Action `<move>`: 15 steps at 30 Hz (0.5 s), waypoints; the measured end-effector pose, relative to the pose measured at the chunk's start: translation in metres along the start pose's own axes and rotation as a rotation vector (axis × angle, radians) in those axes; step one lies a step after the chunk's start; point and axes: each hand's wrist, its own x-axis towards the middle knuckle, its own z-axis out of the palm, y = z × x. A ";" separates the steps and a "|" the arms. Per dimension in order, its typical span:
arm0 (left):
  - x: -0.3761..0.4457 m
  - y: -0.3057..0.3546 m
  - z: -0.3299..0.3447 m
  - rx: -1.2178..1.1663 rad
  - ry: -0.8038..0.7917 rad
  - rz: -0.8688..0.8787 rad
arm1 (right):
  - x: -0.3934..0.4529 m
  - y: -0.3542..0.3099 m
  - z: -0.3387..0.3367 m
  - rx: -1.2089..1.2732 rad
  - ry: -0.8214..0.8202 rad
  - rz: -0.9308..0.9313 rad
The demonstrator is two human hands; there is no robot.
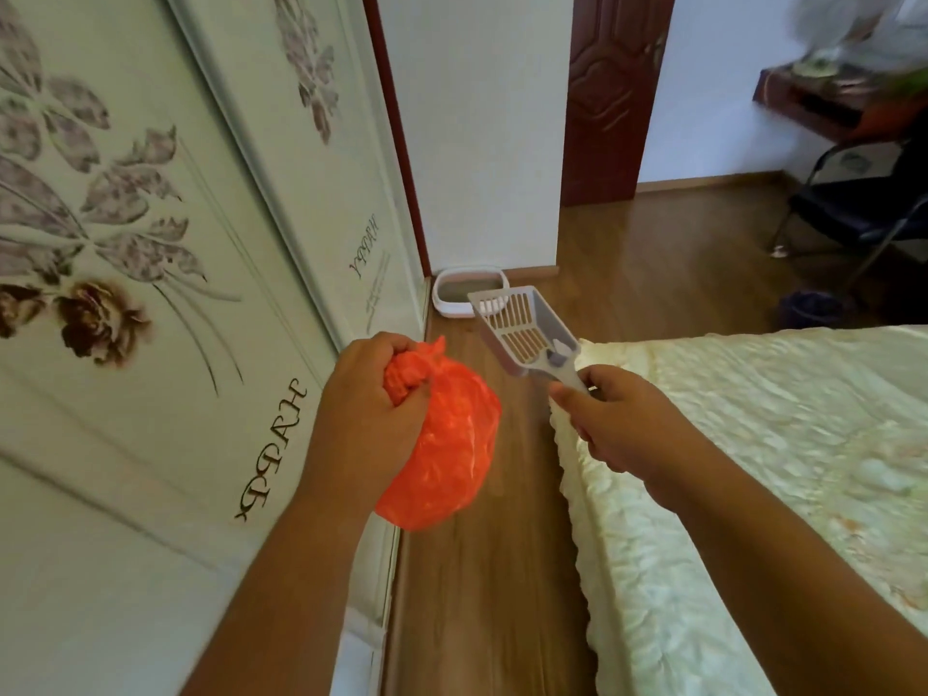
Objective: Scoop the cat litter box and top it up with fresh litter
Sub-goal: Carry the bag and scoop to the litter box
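**Carrying a scoop and a bag toward the litter box**

Gripping from the centre outward: the left hand (374, 404) is clenching the gathered neck of an orange plastic bag (447, 444), whose rounded bulk is hanging at the hand's 4 o'clock. The right hand (610, 419) is pinching the handle of a pale slotted litter scoop (522, 326), its head pointing toward 11 o'clock and looking empty.

The litter box (469, 292) is sitting on the wooden floor (502, 570) at 12 o'clock, well apart from both hands, tucked against the wall beside a flowered wardrobe (150, 293) at 9 o'clock. A quilted bed (753, 469) is lying at 3 o'clock, leaving a narrow passage.

Risks, as a judgement: the thin bag could be slipping or tearing if its neck loosens, and the scoop could be catching the bed edge in the tight gap. No fresh litter container is showing.
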 end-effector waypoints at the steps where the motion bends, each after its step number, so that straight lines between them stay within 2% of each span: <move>1: 0.008 0.001 0.006 0.004 0.003 -0.001 | 0.011 -0.003 -0.004 -0.002 -0.006 -0.004; 8: 0.074 0.001 0.041 -0.023 0.004 -0.004 | 0.081 -0.022 -0.021 -0.002 -0.023 -0.031; 15: 0.166 -0.026 0.071 -0.071 -0.044 0.018 | 0.167 -0.046 -0.014 -0.043 0.046 -0.021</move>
